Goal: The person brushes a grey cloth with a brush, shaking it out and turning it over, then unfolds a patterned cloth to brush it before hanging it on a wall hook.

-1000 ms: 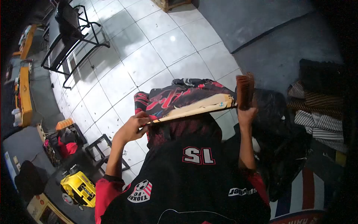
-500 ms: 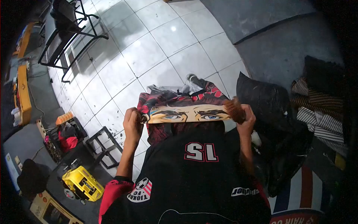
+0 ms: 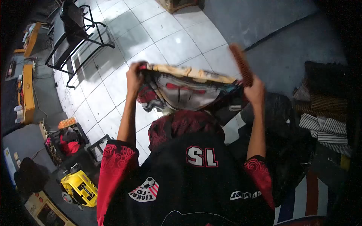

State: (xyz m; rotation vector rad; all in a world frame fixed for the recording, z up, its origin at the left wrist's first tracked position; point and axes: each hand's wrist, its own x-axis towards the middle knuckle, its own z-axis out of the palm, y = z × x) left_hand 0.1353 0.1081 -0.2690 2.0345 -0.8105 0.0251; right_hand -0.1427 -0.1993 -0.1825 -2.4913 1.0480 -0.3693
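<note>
A printed cloth (image 3: 184,88) in grey, black, red and cream hangs stretched out in front of me, slightly blurred by motion. My left hand (image 3: 134,78) is closed on its upper left corner. At the upper right corner, my right hand (image 3: 256,92) is closed around a brown brush (image 3: 241,64) that points up and away, and the cloth's edge appears pinched in that same hand. Below the cloth is dark red patterned fabric (image 3: 184,126) at my lap.
White floor tiles (image 3: 113,64) with dark scraps lie ahead, and a black metal chair (image 3: 75,41) stands at upper left. On the left are a yellow machine (image 3: 79,188) and a box with red cloth (image 3: 69,145). Folded striped towels (image 3: 328,128) are stacked at right.
Both hands have risen and moved forward, lifting the cloth off my lap. Its band with printed eyes has tilted away, and a grey and red face of the cloth shows. The brush now points upward.
</note>
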